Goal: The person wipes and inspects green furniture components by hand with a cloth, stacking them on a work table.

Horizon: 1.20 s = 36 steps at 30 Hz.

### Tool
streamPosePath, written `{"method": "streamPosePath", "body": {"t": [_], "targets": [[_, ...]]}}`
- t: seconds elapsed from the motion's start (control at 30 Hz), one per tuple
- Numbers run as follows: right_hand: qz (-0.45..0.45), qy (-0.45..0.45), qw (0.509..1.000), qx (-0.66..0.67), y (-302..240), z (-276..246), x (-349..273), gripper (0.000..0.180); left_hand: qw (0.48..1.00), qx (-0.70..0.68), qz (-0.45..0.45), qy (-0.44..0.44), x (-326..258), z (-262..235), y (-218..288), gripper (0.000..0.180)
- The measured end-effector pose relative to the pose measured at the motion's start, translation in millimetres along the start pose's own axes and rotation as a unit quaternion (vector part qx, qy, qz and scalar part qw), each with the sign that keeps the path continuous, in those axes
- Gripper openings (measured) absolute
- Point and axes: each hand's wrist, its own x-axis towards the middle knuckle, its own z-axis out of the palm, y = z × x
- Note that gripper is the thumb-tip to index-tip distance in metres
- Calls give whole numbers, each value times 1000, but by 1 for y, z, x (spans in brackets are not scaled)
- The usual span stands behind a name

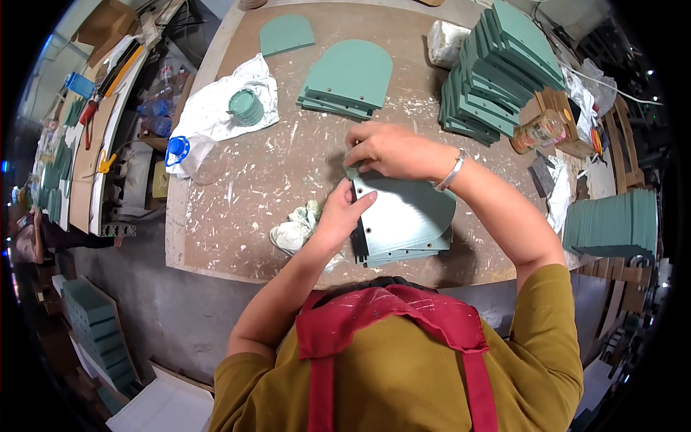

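A small stack of rounded green panels lies before me, its glossy top panel [403,209] bearing small holes along a dark straight edge. My left hand [338,216] grips that edge, thumb on the top face and fingers down the side. Over the panel's far left corner, my right hand [385,150] is closed with its fingers bunched. A pale greenish bit shows under its fingertips; what it is I cannot tell. Beside my left wrist lies a crumpled white cloth [291,234] with green stains.
Beyond my hands are more rounded panels [349,72] and a single one [287,34]. A green paint jar [245,107] stands on a white cloth [191,115] at left, near a blue-capped clear bottle [205,160]. Tall panel stacks [482,79] and a jar [538,132] sit at right.
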Motion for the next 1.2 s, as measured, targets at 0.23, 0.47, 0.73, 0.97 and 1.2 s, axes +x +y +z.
{"method": "streamPosePath", "body": {"t": [0.23,0.47,0.73,0.97,1.2], "targets": [[65,6,996,69,11,-3,5,26,999,40,-23,15,0,-1,2,39],[144,118,983,13,-2,8,-17,24,998,51,-18,16,0,-4,-4,36],[228,196,953,-45,-24,34,-38,15,998,52,-9,17,1,-3,-6,34],[187,256,947,-47,-49,54,-23,16,998,56,11,29,2,-3,-8,30],[312,329,887,-86,-37,46,-65,10,998,55,-5,28,-1,-1,-3,32]]}}
